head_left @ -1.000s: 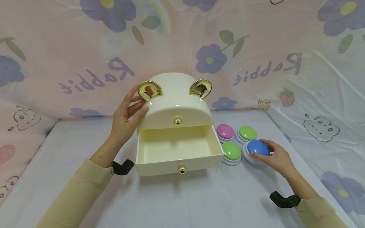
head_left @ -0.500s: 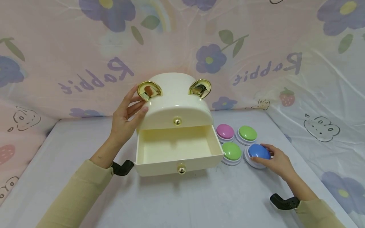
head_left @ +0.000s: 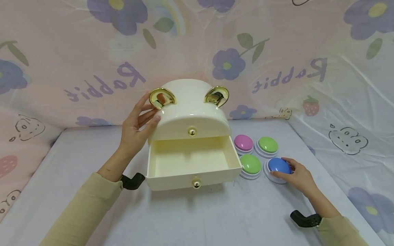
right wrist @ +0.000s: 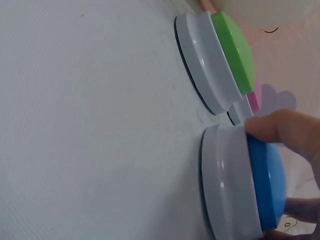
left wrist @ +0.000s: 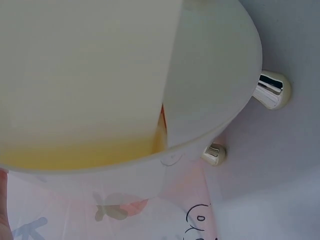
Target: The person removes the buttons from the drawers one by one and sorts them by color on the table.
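A cream cabinet with gold ears stands on the table, its lower drawer pulled out with nothing inside. The left hand rests on the cabinet's left side by the gold ear, thumb on the front edge. The left wrist view shows the cabinet's side and two gold feet. To the right, the right hand grips a blue-topped round button by its rim, thumb in front, fingers behind. In the right wrist view the blue button sits on the table surface, with the thumb at its edge.
Beside the drawer stand a pink button, a green button and a second green one, close to the blue one. A printed cloth hangs behind the white table. Each wrist wears a black strap piece.
The blue button has come down slightly and toward the front with the right hand, away from the green button behind it. The left hand and the cabinet have stayed in place.
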